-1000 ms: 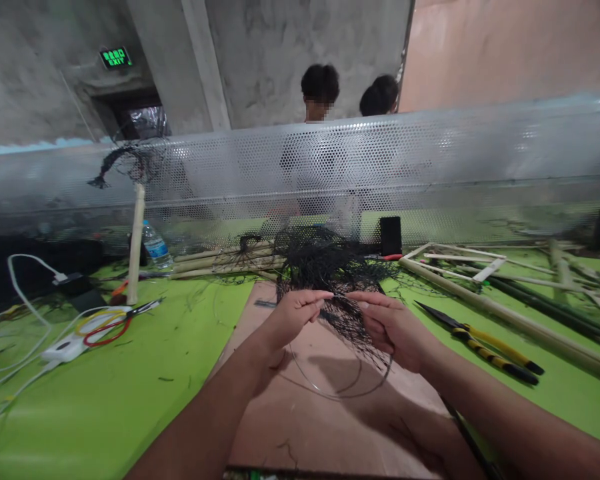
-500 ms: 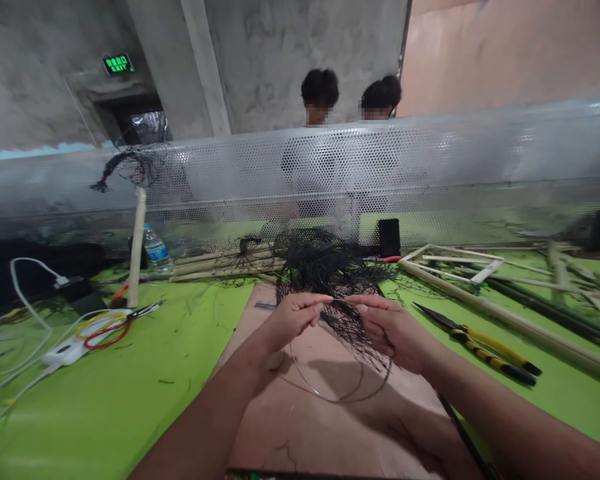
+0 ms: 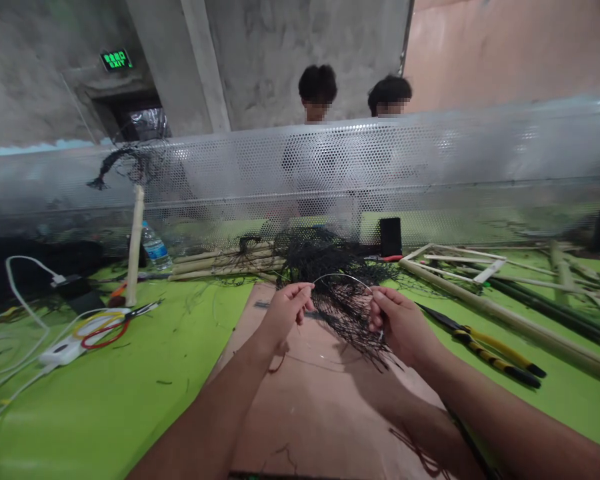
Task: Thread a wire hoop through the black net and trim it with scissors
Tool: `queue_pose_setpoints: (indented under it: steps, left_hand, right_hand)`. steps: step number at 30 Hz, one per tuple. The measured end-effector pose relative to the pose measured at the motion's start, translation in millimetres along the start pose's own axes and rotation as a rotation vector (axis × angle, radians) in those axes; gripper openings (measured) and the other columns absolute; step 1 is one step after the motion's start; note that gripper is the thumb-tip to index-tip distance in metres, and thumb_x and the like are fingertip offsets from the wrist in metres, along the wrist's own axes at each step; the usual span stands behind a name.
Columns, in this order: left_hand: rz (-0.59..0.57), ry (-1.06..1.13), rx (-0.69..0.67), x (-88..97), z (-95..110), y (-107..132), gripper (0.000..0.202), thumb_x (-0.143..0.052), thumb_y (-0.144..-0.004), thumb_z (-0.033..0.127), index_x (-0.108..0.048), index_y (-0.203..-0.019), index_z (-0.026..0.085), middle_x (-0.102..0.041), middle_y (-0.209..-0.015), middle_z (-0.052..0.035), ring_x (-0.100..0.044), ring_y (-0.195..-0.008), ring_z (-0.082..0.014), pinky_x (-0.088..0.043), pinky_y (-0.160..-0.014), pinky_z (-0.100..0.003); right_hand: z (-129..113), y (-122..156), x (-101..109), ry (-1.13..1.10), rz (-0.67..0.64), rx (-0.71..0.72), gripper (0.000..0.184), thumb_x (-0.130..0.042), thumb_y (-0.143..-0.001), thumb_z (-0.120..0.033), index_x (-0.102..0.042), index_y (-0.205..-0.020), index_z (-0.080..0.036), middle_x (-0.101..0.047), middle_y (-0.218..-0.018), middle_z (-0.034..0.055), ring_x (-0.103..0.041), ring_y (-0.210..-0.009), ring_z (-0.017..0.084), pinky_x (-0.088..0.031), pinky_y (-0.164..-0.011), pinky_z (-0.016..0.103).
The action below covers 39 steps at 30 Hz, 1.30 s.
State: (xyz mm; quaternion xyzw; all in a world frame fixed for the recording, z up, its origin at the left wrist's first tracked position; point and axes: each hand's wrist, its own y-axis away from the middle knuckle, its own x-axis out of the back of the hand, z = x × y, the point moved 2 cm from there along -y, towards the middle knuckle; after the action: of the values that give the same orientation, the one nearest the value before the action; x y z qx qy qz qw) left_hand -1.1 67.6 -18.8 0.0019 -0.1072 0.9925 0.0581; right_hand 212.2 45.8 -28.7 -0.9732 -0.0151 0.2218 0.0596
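A thin silvery wire (image 3: 341, 275) arches between my two hands above a pinkish board. My left hand (image 3: 289, 312) pinches one end of the arch between thumb and fingertips. Across from it, my right hand (image 3: 397, 323) is closed on the other end, its fingers curled in. Just behind the hands lies a heap of black netting (image 3: 325, 260), part of it spread toward me over the board (image 3: 300, 413). Long-nosed pliers (image 3: 480, 343) with yellow and black handles rest on the green table, right of my right hand.
At left are scissors (image 3: 105, 333) on a white power strip (image 3: 63, 353), an upright bamboo stick (image 3: 135, 247) and a water bottle (image 3: 155, 247). Bamboo poles and a thin wooden frame (image 3: 490, 270) lie at right. Two people stand behind a perforated metal screen (image 3: 230, 173).
My hands have moved apart, the left a little left and the right slightly right. The wire loop that hung below them now shows as an arch above, between the hands.
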Motion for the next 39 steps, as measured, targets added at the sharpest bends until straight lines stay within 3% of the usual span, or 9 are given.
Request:
queue_pose_setpoints:
  steps: [3,7,12,22,26,30,35,39]
  left_hand:
    - [-0.050,-0.094,0.017,-3.1,-6,1,0.038,-0.052,-0.081,0.045,-0.062,-0.096,0.012,-0.058,-0.065,-0.0014,-0.048,-0.049,-0.0078,-0.037,-0.047,-0.020]
    - [-0.002,-0.169,-0.009,-3.4,-13,2,0.038,-0.048,-0.082,0.049,-0.059,-0.084,0.014,-0.055,-0.058,0.0003,-0.049,-0.046,-0.0086,-0.037,-0.045,-0.019]
    - [0.062,-0.168,-0.043,-5.5,-13,4,0.044,-0.044,-0.084,0.054,-0.059,-0.097,0.015,-0.052,-0.056,0.0032,-0.045,-0.039,-0.0071,-0.035,-0.039,-0.018]
    - [0.063,-0.036,0.003,-7.0,-8,9,0.042,-0.046,-0.083,0.053,-0.060,-0.096,0.015,-0.047,-0.055,0.0047,-0.035,-0.037,-0.0047,-0.028,-0.036,-0.017]
    - [0.073,-0.005,-0.030,-6.9,-8,9,0.039,-0.049,-0.083,0.052,-0.060,-0.090,0.015,-0.047,-0.056,0.0038,-0.040,-0.041,-0.0057,-0.033,-0.040,-0.018]
    - [0.145,0.078,-0.057,-4.3,-9,6,0.037,-0.053,-0.081,0.051,-0.057,-0.086,0.015,-0.048,-0.058,0.0040,-0.040,-0.041,-0.0051,-0.033,-0.040,-0.018]
    - [0.218,0.225,-0.029,-0.4,-13,0,0.034,-0.057,-0.079,0.049,-0.054,-0.086,0.016,-0.046,-0.057,0.0058,-0.035,-0.037,-0.0036,-0.027,-0.034,-0.017]
    - [0.200,0.296,0.003,0.6,-17,-3,0.034,-0.059,-0.078,0.046,-0.055,-0.094,0.017,-0.047,-0.060,0.0057,-0.037,-0.039,-0.0040,-0.029,-0.035,-0.017]
  right_hand:
    - [-4,-2,4,-0.051,0.052,0.043,0.021,-0.069,-0.074,-0.033,-0.058,-0.085,-0.019,-0.044,-0.057,-0.0056,-0.039,-0.047,0.007,-0.037,-0.045,0.021]
    - [-6,-2,6,-0.082,0.034,0.014,0.022,-0.069,-0.075,-0.034,-0.057,-0.086,-0.019,-0.042,-0.058,-0.0059,-0.036,-0.047,0.006,-0.036,-0.044,0.020]
    - [-4,0,2,-0.031,-0.025,0.004,0.024,-0.066,-0.077,-0.038,-0.056,-0.091,-0.021,-0.032,-0.056,-0.0080,-0.023,-0.043,0.006,-0.020,-0.035,0.017]
    - [-3,-3,2,0.016,0.017,0.049,0.023,-0.066,-0.077,-0.038,-0.059,-0.092,-0.021,-0.030,-0.053,-0.0085,-0.021,-0.042,0.005,-0.018,-0.034,0.016]
    - [-7,-4,4,-0.019,-0.031,0.055,0.022,-0.066,-0.078,-0.035,-0.060,-0.093,-0.020,-0.038,-0.056,-0.0067,-0.030,-0.044,0.005,-0.028,-0.037,0.017]
    - [-6,-3,6,0.013,-0.106,0.015,0.025,-0.064,-0.080,-0.032,-0.060,-0.101,-0.019,-0.053,-0.066,-0.0018,-0.048,-0.056,0.010,-0.045,-0.056,0.025]
    - [1,-2,7,0.110,-0.130,-0.047,0.028,-0.060,-0.083,-0.037,-0.059,-0.106,-0.019,-0.058,-0.071,0.0001,-0.055,-0.066,0.013,-0.048,-0.070,0.030]
    - [3,-5,10,0.307,-0.097,0.017,0.029,-0.055,-0.085,-0.040,-0.059,-0.104,-0.019,-0.059,-0.067,0.0004,-0.053,-0.066,0.014,-0.046,-0.067,0.028]
